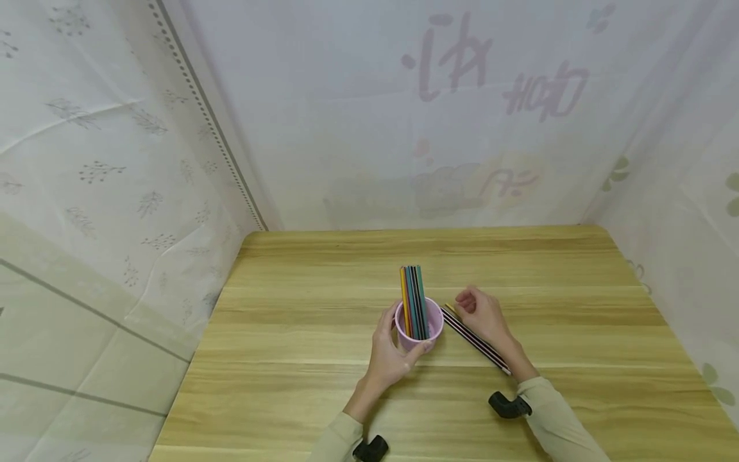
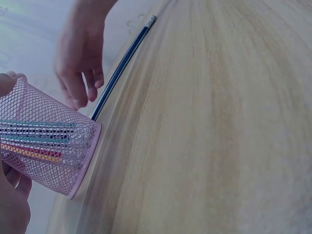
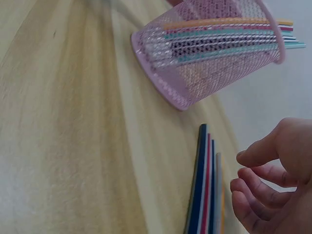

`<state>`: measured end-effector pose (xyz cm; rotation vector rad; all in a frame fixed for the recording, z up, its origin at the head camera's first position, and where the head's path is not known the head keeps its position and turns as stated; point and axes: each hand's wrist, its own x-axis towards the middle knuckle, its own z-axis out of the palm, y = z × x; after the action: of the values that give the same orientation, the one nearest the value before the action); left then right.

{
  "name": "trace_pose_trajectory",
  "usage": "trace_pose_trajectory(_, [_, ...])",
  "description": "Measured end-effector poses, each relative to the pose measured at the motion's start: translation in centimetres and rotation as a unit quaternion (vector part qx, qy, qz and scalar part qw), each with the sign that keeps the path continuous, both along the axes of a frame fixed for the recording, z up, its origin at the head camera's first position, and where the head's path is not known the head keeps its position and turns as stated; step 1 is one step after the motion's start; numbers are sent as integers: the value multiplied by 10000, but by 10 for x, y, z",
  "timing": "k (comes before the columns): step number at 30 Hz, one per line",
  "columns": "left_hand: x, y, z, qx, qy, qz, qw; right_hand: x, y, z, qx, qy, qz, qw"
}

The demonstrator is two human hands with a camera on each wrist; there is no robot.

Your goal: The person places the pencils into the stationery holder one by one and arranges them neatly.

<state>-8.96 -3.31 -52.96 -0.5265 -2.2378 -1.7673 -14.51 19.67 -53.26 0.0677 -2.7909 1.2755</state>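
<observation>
A pink mesh pencil cup stands on the table, and my left hand grips it round the side. Several pencils in yellow, red, teal and dark colours stand inside, leaning toward the far rim. To the right of the cup, more pencils lie side by side on the wood, dark striped ones and a yellow one among them. My right hand hovers beside these loose pencils. Its fingers are loosely bent and hold nothing in the right wrist view, where a gap shows between them and the pencils.
The wooden table runs back to a patterned cloth wall. Similar cloth hangs along the left and right sides. A black wrist mount sits on the right sleeve, and another mount on the left one.
</observation>
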Motion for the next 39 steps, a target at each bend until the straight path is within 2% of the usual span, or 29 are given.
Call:
trace_pose_trajectory(3, [4, -1, 13, -4, 8, -28, 10000, 1, 1, -4, 26, -68, 35, 10000])
trace_pose_trajectory(6, [4, -1, 12, 1, 70, -33, 10000, 2, 2, -7, 116, -82, 74, 9999])
trace_pose_trajectory(8, [6, -1, 18, 13, 128, -61, 9999, 2, 2, -9, 196, -64, 100, 9997])
trace_pose_trajectory(18, [6, -1, 19, 36, 185, -62, 9998, -3, 3, -11, 744, 164, 423, 9962])
trace_pose_trajectory(23, [6, -2, 19, 46, 116, -120, 9999, -8, 4, -6, 651, 302, 425, 9965])
trace_pose_trajectory(27, [5, -2, 13, 54, 114, -77, 9999, -11, 3, 6, 406, 316, 341, 9981])
trace_pose_trajectory(30, [0, -1, -1, 26, 155, 0, 9999, -13, 0, 20, 260, 420, 272, 9984])
trace_pose_trajectory(34, [-6, -1, -19, -113, 215, 72, 9997, -16, -5, 38, 220, 816, 204, 9962])
trace_pose_trajectory(39, [-9, -2, -25, -208, 416, 67, 9989, -18, -13, 60, 83, 1106, 122, 9938])
